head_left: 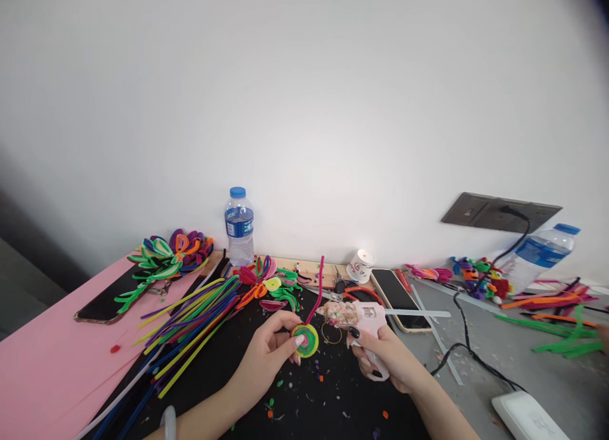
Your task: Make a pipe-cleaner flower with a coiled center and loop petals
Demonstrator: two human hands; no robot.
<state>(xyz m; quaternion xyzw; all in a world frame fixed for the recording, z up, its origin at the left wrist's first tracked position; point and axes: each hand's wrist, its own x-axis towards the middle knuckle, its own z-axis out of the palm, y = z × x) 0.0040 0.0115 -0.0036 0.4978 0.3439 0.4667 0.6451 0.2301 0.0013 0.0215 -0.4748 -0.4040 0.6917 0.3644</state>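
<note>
Between the thumb and fingers of my left hand (273, 348) is a coiled pipe cleaner disc (306, 341), ringed in yellow, green and pink. From its top a magenta pipe cleaner end (316, 294) sticks up. My right hand (380, 354) grips a pale pink hot glue gun (368, 316) by its handle. A long translucent glue stick (419, 312) juts from the gun's back. The gun's nozzle points left, close to the magenta end; whether they touch I cannot tell. Crusted glue with coloured bits covers the gun's front.
Loose pipe cleaners (200, 332) lie at left, near pipe cleaner flowers (176, 253) and a dark phone (107, 294). A water bottle (239, 227) and a paper cup (361, 265) stand by the wall. Scissors (333, 294), another phone (399, 297) and a black cable (469, 332) are beyond and right.
</note>
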